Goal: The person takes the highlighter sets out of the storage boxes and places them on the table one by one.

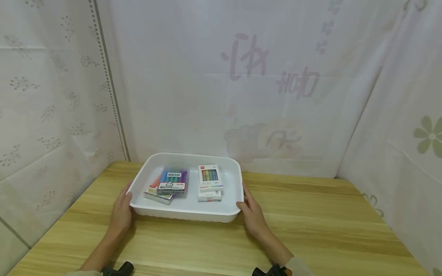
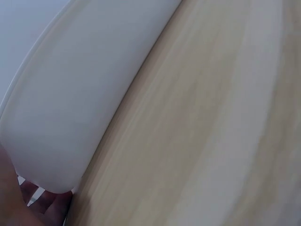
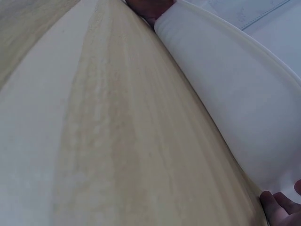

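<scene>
A white plastic tray sits at the far left part of the table, held from both ends. My left hand grips its left end, thumb at the rim and fingers around the outside. At the opposite end my right hand holds the near right corner in the same way. In the right wrist view, fingertips reach the tray's bottom edge, close over the wood. Inside the tray lies a clear pack of coloured markers on a flat pack. Beside them a white windowed box with coloured sticks overlaps another white box.
The wooden table extends toward me and to the right. Patterned white curtains enclose its back and both sides, and the tray's far rim is near the back one. Dark wrist-worn devices show at the bottom edge.
</scene>
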`<state>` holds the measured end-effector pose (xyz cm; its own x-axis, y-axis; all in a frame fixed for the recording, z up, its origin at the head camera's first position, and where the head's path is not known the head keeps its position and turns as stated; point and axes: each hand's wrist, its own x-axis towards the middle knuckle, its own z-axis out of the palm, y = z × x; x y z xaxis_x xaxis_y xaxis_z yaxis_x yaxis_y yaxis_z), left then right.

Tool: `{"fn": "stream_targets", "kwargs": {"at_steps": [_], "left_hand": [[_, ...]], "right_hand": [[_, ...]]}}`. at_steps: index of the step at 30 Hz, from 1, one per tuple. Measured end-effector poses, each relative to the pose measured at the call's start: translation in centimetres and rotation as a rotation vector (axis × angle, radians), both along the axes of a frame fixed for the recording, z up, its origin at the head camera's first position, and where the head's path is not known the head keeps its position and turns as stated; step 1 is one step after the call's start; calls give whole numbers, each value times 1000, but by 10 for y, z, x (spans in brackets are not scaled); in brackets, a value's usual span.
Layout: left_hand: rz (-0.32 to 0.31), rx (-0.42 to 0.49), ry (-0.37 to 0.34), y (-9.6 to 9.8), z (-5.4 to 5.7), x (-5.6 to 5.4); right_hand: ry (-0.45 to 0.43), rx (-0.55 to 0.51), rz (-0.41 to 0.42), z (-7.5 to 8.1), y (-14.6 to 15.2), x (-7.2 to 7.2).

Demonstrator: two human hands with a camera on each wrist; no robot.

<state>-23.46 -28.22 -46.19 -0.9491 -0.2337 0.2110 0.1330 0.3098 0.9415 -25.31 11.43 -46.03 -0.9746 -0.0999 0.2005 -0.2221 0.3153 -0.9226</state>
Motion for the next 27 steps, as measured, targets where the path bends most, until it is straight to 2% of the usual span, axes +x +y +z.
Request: {"fn": "stream_targets", "kwargs": {"at_steps": [27], "left_hand": [[52, -74, -6, 32, 3, 1]], "right_hand": [[19, 43, 10, 1, 34, 3]]}}
